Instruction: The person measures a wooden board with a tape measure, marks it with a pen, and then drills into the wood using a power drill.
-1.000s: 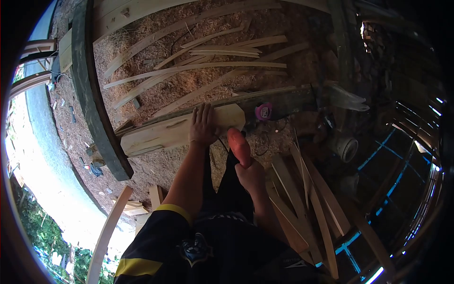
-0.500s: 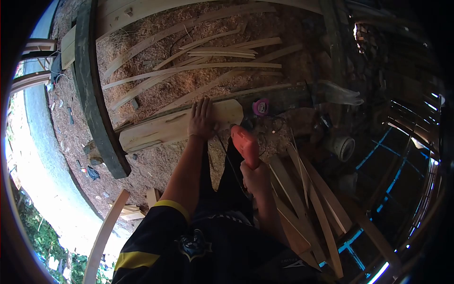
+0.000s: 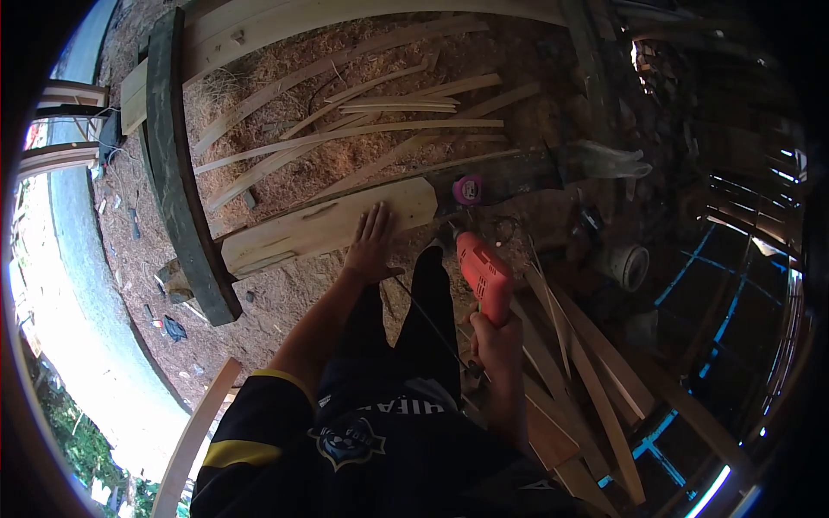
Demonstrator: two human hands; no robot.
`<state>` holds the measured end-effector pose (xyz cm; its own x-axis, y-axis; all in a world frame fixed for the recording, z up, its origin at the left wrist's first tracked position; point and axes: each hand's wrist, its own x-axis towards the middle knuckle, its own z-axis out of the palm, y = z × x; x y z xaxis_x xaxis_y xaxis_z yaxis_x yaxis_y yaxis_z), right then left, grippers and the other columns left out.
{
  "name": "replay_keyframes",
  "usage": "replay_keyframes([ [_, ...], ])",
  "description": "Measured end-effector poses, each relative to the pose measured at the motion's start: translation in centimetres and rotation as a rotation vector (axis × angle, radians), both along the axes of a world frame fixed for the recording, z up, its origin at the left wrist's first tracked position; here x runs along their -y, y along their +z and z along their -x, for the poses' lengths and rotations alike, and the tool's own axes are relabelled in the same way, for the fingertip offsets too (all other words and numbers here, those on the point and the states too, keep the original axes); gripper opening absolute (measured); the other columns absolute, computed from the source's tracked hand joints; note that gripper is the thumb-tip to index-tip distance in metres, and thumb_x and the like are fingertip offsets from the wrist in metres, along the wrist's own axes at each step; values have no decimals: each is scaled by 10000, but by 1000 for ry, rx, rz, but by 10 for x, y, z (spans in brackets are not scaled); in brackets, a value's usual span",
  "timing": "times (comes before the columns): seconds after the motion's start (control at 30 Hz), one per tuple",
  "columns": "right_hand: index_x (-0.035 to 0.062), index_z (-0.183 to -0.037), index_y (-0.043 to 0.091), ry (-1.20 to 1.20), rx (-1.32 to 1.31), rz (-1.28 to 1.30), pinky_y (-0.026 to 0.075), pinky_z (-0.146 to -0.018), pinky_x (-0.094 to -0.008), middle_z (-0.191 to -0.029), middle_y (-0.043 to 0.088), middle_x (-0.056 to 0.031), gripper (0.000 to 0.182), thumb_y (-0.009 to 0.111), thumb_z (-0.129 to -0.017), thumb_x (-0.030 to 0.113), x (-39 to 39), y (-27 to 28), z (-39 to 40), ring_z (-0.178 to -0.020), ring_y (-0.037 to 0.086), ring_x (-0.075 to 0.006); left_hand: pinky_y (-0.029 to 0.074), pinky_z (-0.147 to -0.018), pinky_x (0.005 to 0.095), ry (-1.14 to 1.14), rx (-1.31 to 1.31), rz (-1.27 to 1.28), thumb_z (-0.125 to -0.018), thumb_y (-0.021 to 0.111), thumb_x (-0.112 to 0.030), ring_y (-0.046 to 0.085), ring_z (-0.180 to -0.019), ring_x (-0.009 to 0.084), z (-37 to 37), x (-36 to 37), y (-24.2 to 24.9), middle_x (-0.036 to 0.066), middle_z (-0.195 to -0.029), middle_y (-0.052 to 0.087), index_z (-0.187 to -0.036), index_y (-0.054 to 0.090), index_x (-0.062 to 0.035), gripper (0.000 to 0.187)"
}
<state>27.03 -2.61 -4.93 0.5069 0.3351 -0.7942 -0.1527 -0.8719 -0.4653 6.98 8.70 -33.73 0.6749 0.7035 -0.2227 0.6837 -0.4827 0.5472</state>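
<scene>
My left hand (image 3: 370, 249) lies flat with its fingers stretched over the near edge of a pale wooden board (image 3: 315, 223). The board rests lengthwise on a darker timber (image 3: 511, 179). In my right hand (image 3: 497, 344) is a red-orange power drill (image 3: 486, 274), gripped by its handle. Its dark front end points up and left, close to the board's right end and apart from my left hand. A thin dark cord (image 3: 429, 321) runs between my two arms. Just past the board's end sits a pink tape measure (image 3: 467, 190) on the dark timber.
Several thin wood strips (image 3: 345, 135) lie on the shaving-covered ground beyond the board. A thick dark beam (image 3: 186, 173) crosses at the left. Long planks (image 3: 596, 371) lean at my right, near a pale round container (image 3: 629, 266). Clear plastic (image 3: 604, 161) lies at the timber's right end.
The drill and my right hand have moved right and slightly down, away from the board's end. My left hand has slid a little down toward the board's near edge.
</scene>
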Motion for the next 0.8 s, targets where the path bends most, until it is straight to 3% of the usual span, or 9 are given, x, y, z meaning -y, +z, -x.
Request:
replay_keyframes([
  [0.13, -8, -1112, 697, 15, 7, -45, 457, -461, -292, -844, 761, -79, 208, 694, -950, 124, 16, -12, -6, -508, 614, -93, 131, -1389, 579, -86, 7, 78, -484, 1008, -681, 142, -1699, 456, 6, -15, 2, 281, -1824, 140, -1739, 203, 29, 1652],
  [0.17, -5, -1106, 699, 30, 23, -60, 460, -464, -294, -832, 758, -74, 204, 696, -949, 125, 19, -15, -6, -509, 618, -95, 131, -1389, 579, -92, -2, 76, -484, 1008, -681, 142, -1699, 456, 5, -20, 1, 281, -1824, 140, -1739, 203, 29, 1652],
  [0.23, -6, -1104, 699, 4, -5, -69, 461, -466, -296, -824, 754, -68, 203, 696, -948, 123, 23, -21, -8, -510, 619, -96, 137, -1400, 522, -98, -27, 47, -500, 1011, -672, 140, -1709, 410, 1, -29, -5, 255, -1828, 156, -1728, 236, 40, 1618],
  [0.47, -3, -1015, 712, 11, -45, -155, 460, -489, -295, -729, 693, -39, 139, 713, -937, 112, 39, -47, -25, -537, 637, -94, 122, -1398, 557, 56, -17, -128, -611, 947, -711, 149, -1709, 401, -32, -9, -24, 261, -1817, 191, -1711, 250, 74, 1520],
  [0.53, -2, -1002, 715, 6, -34, -162, 464, -498, -301, -711, 680, -36, 136, 719, -932, 115, 40, -54, -32, -545, 644, -101, 125, -1396, 561, 120, -30, -71, -737, 903, -648, 160, -1712, 377, -39, 1, -22, 232, -1819, 217, -1717, 291, 26, 1337],
  [0.57, -1, -990, 717, 2, -22, -168, 469, -507, -306, -694, 667, -33, 134, 725, -927, 117, 43, -55, -34, -553, 651, -107, 125, -1396, 561, 112, -36, -63, -737, 903, -648, 160, -1712, 377, -37, 6, -24, 232, -1819, 217, -1717, 291, 26, 1337],
  [0.63, -5, -998, 717, 5, -4, -159, 477, -517, -319, -693, 666, -36, 150, 730, -923, 124, 55, -62, -40, -555, 652, -117, 141, -1386, 590, -413, 122, -15, -769, 903, -609, 178, -1698, 415, -29, 7, -26, 234, -1793, 283, -1709, 353, -37, 1230],
  [0.77, -10, -1018, 717, 79, 54, -102, 504, -547, -353, -700, 667, -48, 188, 742, -913, 144, 62, -63, -61, -563, 654, -136, 171, -1379, 611, -474, 279, 148, -797, 922, -473, 217, -1685, 404, -3, 18, -55, 202, -1753, 363, -1665, 435, -57, 1079],
  [0.8, -10, -1018, 717, 78, 50, -101, 504, -547, -353, -700, 667, -48, 188, 742, -913, 144, 64, -65, -66, -563, 654, -136, 195, -1372, 616, -274, 241, -15, -764, 942, -445, 252, -1670, 403, 2, 14, -59, 198, -1757, 354, -1660, 429, -57, 1103],
])
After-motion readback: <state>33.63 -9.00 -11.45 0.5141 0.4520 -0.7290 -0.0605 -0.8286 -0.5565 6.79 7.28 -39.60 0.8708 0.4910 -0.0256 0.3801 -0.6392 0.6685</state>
